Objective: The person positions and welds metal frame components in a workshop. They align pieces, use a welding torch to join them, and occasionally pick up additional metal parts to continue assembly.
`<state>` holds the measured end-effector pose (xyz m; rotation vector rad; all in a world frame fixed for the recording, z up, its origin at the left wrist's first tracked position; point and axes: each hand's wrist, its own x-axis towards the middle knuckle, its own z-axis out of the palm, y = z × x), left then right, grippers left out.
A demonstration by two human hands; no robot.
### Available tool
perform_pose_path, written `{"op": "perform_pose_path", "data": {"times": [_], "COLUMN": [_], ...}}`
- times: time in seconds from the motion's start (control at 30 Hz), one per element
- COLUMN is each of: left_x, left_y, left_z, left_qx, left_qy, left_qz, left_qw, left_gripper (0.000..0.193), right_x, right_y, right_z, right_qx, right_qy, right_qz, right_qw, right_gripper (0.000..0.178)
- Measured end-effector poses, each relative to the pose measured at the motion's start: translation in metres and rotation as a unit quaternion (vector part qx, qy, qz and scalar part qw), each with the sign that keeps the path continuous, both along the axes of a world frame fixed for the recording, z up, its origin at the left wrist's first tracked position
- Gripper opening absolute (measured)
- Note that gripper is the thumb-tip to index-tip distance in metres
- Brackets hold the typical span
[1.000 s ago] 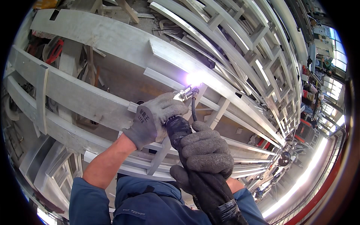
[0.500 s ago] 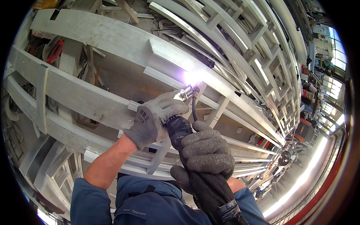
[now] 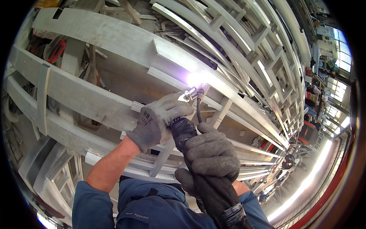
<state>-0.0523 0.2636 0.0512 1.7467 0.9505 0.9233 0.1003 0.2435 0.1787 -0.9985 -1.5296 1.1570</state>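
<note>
Head view: a grey metal frame [image 3: 95,95] of long bars and cross-pieces fills the scene, with a workshop hall and bright windows [image 3: 339,68] far right. The left hand [image 3: 158,118], in a light grey glove, is closed around the front of the welding torch [image 3: 188,128]. The right hand [image 3: 209,154], dark-gloved, grips its black hose just nearer. The torch tip touches a bar, where a bright arc [image 3: 195,79] glows.

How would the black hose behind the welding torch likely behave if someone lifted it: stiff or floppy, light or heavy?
The hose probably bends yet resists: it curves gently under the right hand, without kinking. It looks thick, so likely heavy for its length. Its wrapped cover and the gloves suggest little slipping. The left hand steadies the torch.
</note>
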Motion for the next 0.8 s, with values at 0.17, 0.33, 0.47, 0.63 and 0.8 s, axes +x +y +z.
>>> {"op": "perform_pose_path", "data": {"times": [0.17, 0.33, 0.47, 0.63, 0.8], "left_x": [-0.002, -0.004, -0.001, -0.002, 0.043], "left_y": [-0.006, -0.023, -0.044, -0.088, -0.165], "left_z": [0.013, 0.041, 0.066, 0.09, 0.108], "left_qx": [-0.02, 0.011, 0.074, 0.167, 0.236], "left_qy": [-0.02, -0.009, 0.029, 0.085, 0.111], "left_qz": [-0.006, 0.012, 0.008, 0.032, 0.075], "left_qw": [1.0, 1.0, 0.997, 0.982, 0.962], "left_gripper": [0.043, 0.038, 0.035, 0.035, 0.031], "right_x": [-0.007, -0.017, -0.012, 0.0, 0.033], "right_y": [-0.018, -0.046, -0.08, -0.125, -0.198], "right_z": [0.012, 0.042, 0.056, 0.101, 0.125], "right_qx": [0.034, 0.038, 0.079, 0.081, 0.173], "right_qy": [-0.022, -0.058, -0.087, -0.197, -0.146], "right_qz": [-0.043, -0.082, -0.081, -0.02, 0.005], "right_qw": [0.998, 0.994, 0.99, 0.977, 0.974], "right_gripper": [0.044, 0.047, 0.049, 0.045, 0.045]}}
